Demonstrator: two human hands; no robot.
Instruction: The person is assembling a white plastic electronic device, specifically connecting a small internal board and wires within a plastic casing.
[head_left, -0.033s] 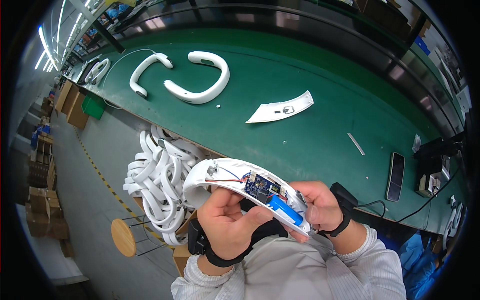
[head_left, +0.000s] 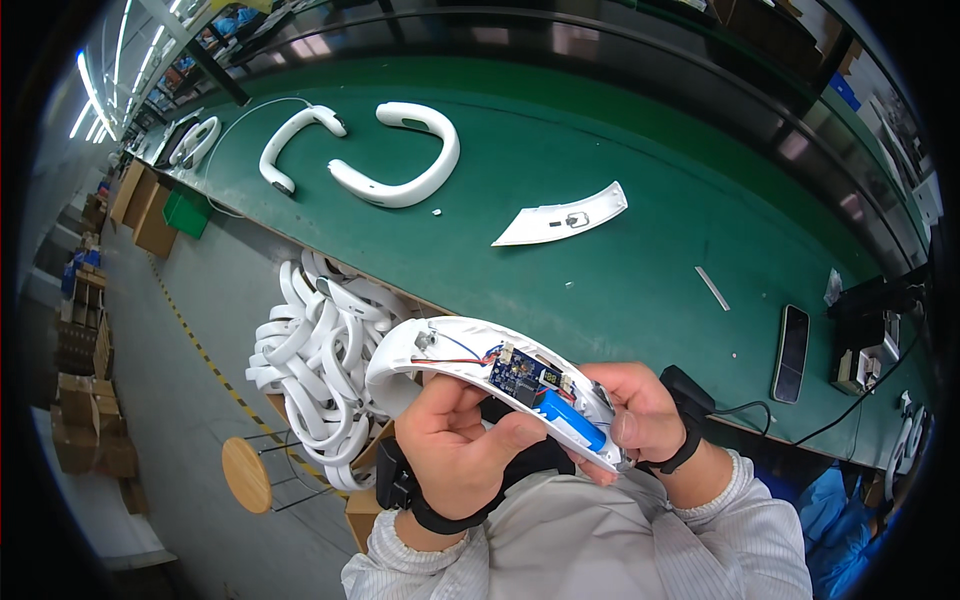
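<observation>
Both hands hold an opened white neck fan (head_left: 470,335) above the table's near edge. Its curved shell bares a blue circuit board (head_left: 516,376) with a small display, thin red and blue wires, and a blue cylindrical battery (head_left: 570,419). My left hand (head_left: 465,435) is closed on the lower side of the shell, thumb beside the battery. At the right end, my right hand (head_left: 645,410) pinches the shell between thumb and fingers; some fingertips are hidden underneath. A loose white cover piece (head_left: 562,216) lies on the green table (head_left: 480,270) beyond the neck fan.
Two white U-shaped neck fans (head_left: 440,165) (head_left: 275,155) rest at the table's far left. A heap of similar white shells (head_left: 325,370) fills a box below the left edge. A phone (head_left: 790,352) and a thin white strip (head_left: 712,287) lie right. A round stool (head_left: 246,474) stands left.
</observation>
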